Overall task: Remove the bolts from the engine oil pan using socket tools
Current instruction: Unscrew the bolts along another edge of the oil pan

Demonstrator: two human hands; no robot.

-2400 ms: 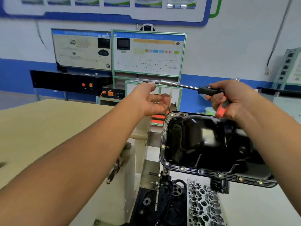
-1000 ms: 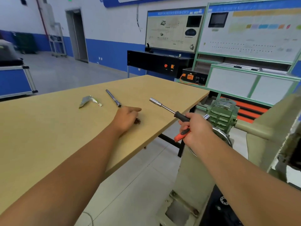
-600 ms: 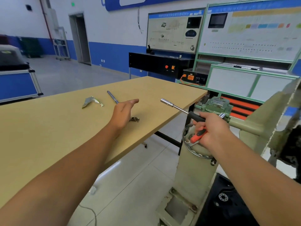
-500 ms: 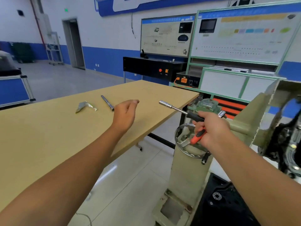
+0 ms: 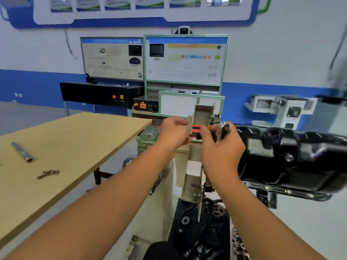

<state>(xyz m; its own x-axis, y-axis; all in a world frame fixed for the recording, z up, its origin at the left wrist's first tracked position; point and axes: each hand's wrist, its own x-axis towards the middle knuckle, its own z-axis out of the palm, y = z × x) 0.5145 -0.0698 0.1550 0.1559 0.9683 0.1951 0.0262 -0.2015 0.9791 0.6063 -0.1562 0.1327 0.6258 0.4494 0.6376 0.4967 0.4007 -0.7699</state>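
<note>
Black steel oil pan (image 5: 293, 156) lies with its long axis level, running rightward from the right hand (image 5: 221, 147), which grips the black-and-red-handled socket wrench (image 5: 223, 129). Left hand (image 5: 173, 135), just leftward, curls at the handle's end; whether it grips is unclear. Loose bolts (image 5: 47, 173) rest on the tan worktop (image 5: 75, 143), far left.

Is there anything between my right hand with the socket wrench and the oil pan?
Nothing visible. The right hand holds the socket wrench just left of the oil pan, with open space between. The stand's upright plate sits left, between the two hands.
</note>
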